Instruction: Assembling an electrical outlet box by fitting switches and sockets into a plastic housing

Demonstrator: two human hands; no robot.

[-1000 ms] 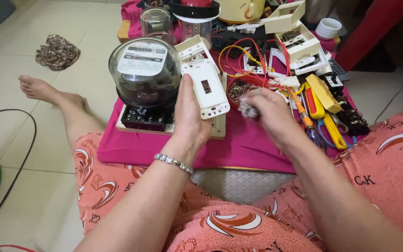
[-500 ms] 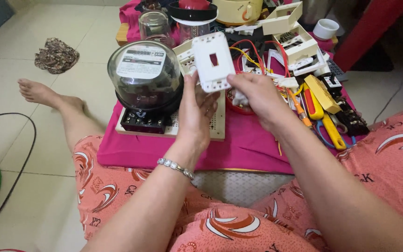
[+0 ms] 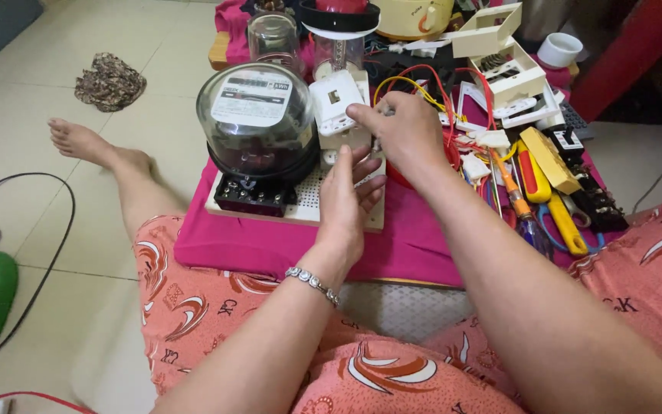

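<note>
Both hands (image 3: 350, 201) (image 3: 401, 132) at white switch plate (image 3: 335, 102), grip seemingly pinched.

Switch plate (image 3: 336, 103) btm hidden by right hand (image 3: 400, 134) — grip unclear.

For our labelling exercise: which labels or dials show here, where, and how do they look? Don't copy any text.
Meter faceplate: inside the glass-domed meter on the perforated board, a pale rectangle with dark print.
Small label: on a black part right of the yellow tools, white, squarish.

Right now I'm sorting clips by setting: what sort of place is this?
Probably a home floor used as an electrical workbench: tiled floor, a glass-domed meter on a pink-covered low board, and screwdrivers beside loose wires.
</note>
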